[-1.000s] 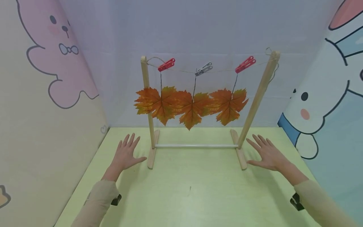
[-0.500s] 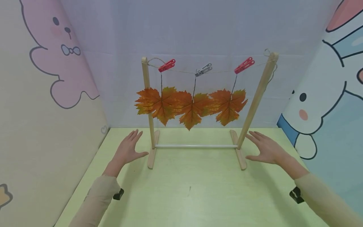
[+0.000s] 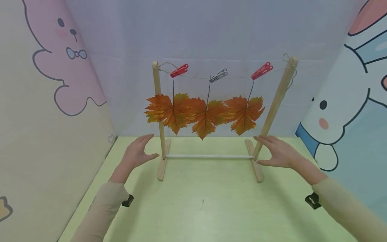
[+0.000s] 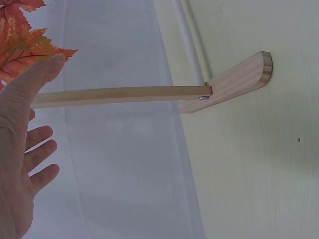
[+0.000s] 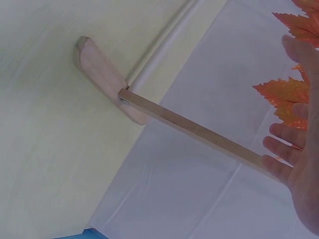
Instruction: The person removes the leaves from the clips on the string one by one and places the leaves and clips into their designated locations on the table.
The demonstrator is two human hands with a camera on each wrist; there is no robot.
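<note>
A wooden stand holds a string (image 3: 235, 78) between its left post (image 3: 157, 80) and right post (image 3: 278, 101). Two red clothespins (image 3: 179, 71) and a grey clothespin (image 3: 218, 75) on the string hold three orange maple leaves (image 3: 205, 117) by their stems. My left hand (image 3: 134, 154) is raised just left of the left post, thumb and fingers spread apart, holding nothing. Beside the right post my right hand (image 3: 279, 153) has the same spread shape, its fingertips overlapping the post in the head view. Whether they touch the wood I cannot tell.
A white rod (image 3: 208, 156) joins the wooden feet (image 3: 162, 169) of the stand on a pale yellow-green table (image 3: 199, 208). Behind hangs a pale cloth (image 3: 199, 30). Cartoon-printed panels (image 3: 57, 141) close off both sides.
Both hands have risen and drawn inward toward the posts, with the gap between thumb and fingers narrowing. The stand and its leaves look the same, apart from a slight view shift.
</note>
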